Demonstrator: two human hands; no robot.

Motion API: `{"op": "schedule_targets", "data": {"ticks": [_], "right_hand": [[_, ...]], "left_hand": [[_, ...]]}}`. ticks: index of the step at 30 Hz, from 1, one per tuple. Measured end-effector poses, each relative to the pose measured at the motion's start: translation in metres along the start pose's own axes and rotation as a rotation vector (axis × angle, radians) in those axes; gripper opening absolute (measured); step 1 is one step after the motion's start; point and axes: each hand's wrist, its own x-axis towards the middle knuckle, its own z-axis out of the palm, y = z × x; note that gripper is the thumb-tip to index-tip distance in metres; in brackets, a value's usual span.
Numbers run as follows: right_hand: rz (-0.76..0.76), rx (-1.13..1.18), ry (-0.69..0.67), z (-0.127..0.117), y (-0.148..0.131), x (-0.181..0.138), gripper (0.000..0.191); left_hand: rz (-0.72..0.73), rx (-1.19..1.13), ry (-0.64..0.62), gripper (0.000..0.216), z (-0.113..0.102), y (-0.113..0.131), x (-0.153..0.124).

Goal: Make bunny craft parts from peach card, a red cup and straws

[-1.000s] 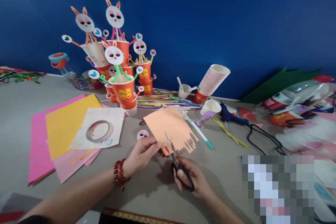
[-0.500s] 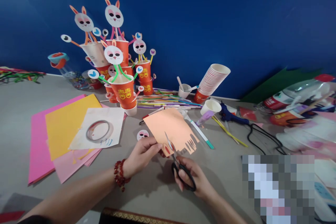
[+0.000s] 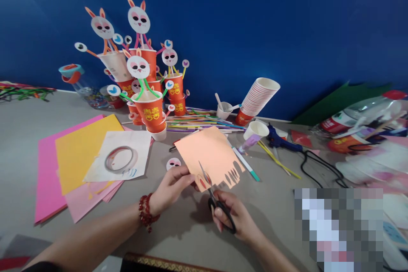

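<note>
My left hand [image 3: 172, 188], with a red bead bracelet on its wrist, pinches the near left edge of a peach paper sheet [image 3: 208, 153] held above the table. Oval holes are cut along the sheet's right edge. My right hand [image 3: 234, 216] grips black-handled scissors [image 3: 216, 204], whose blades reach up into the sheet's near edge beside a drawn oval. A small round bunny face cutout [image 3: 174, 163] lies on the table just left of the sheet.
Red paper cups with bunny figures [image 3: 149, 93] stand at the back, with coloured straws [image 3: 200, 120], a stack of cups [image 3: 256, 100], a blue glue gun [image 3: 282, 141] and a marker [image 3: 245, 163]. Pink and yellow sheets [image 3: 75, 153] with a tape ring [image 3: 120, 158] lie left. Clutter fills the right.
The peach sheet has tipped and turned slightly in my left hand, and the scissors blades have moved a little further along the cut. Both hands stay nearly in place.
</note>
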Motion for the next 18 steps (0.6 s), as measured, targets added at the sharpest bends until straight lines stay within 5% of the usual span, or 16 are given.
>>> {"op": "schedule_targets", "data": {"ticks": [8, 18], "right_hand": [[0.047, 0.013, -0.012, -0.0016, 0.0025, -0.0005, 0.06], [0.026, 0.009, -0.024, -0.0006, -0.0035, 0.0007, 0.058]], "left_hand": [[-0.063, -0.23, 0.094, 0.03, -0.0014, -0.005, 0.0006], [-0.07, -0.172, 0.165, 0.023, 0.0, -0.0094, 0.0013]]}}
